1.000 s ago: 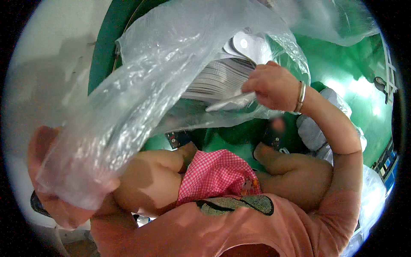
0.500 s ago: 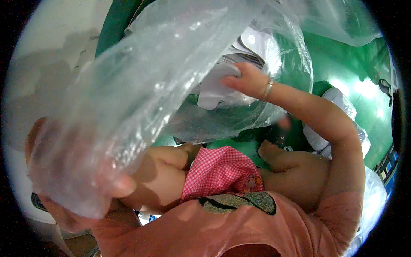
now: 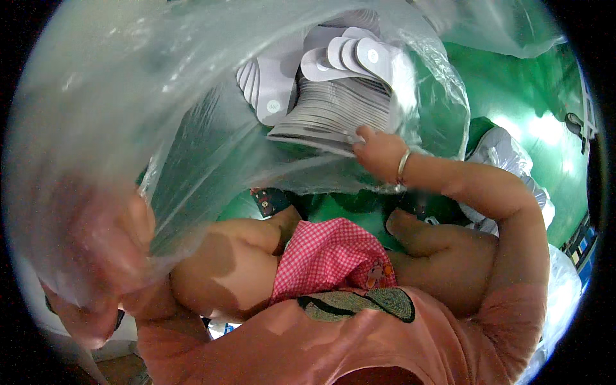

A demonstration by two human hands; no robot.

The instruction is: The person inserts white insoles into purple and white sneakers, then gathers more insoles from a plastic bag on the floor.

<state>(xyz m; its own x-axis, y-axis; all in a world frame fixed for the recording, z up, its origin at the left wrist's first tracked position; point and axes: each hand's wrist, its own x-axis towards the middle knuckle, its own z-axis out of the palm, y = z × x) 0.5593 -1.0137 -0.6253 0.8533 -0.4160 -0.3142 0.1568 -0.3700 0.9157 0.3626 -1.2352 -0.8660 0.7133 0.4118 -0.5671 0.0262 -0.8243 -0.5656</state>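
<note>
A stack of grey shoe insoles point(image 3: 333, 112) is gripped by the right hand point(image 3: 378, 153) inside a clear plastic bag point(image 3: 192, 96), whose edge is clenched in the left hand point(image 3: 102, 250).

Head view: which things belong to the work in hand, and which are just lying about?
In hand:
- clear bag, its mouth held up by the left hand
- stack of grey insoles inside it
- right hand touching the stack

Lying about:
- other plastic bags at the right
- green floor
</note>
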